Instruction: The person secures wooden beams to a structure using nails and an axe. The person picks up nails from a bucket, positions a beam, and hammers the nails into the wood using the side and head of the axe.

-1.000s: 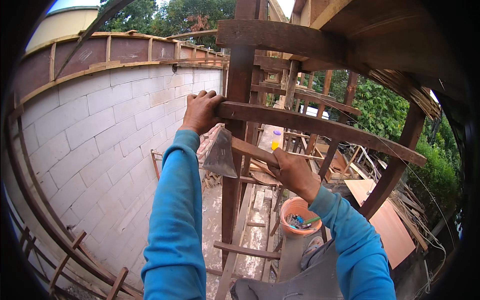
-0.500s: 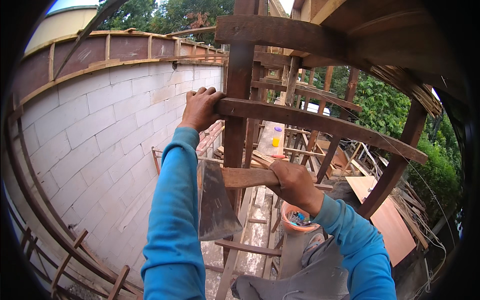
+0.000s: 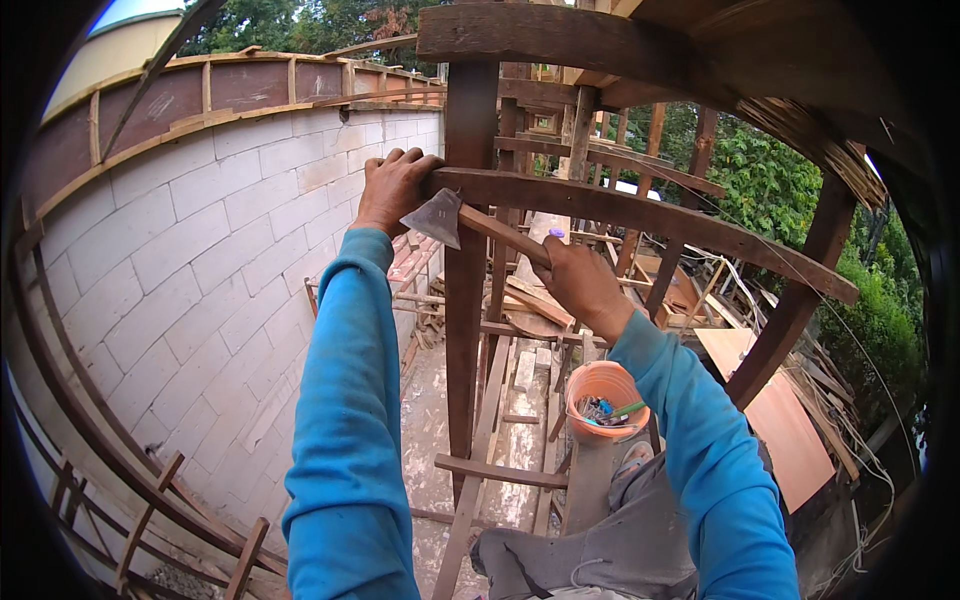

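Observation:
My left hand (image 3: 396, 190) grips the left end of a dark wooden crosspiece (image 3: 640, 220), its fingers curled over the top. The crosspiece runs in front of an upright dark post (image 3: 468, 340) and off to the right. In my right hand (image 3: 585, 288) is a hatchet (image 3: 500, 235), held by its wooden handle. Its grey wedge-shaped head lies just under the crosspiece's left end, in front of the post and close to my left wrist. Whether the head touches the wood I cannot tell.
Below on a plank stands an orange bucket (image 3: 607, 385) of small tools. A pale block wall (image 3: 230, 230) fills the left side. Overhead crosses another dark beam (image 3: 560, 40). Lumber and a plywood sheet (image 3: 770, 420) lie at the lower right.
My right hand has raised the hatchet, bringing its head from beside my left forearm up to the crosspiece. My left hand keeps its hold on the crosspiece end.

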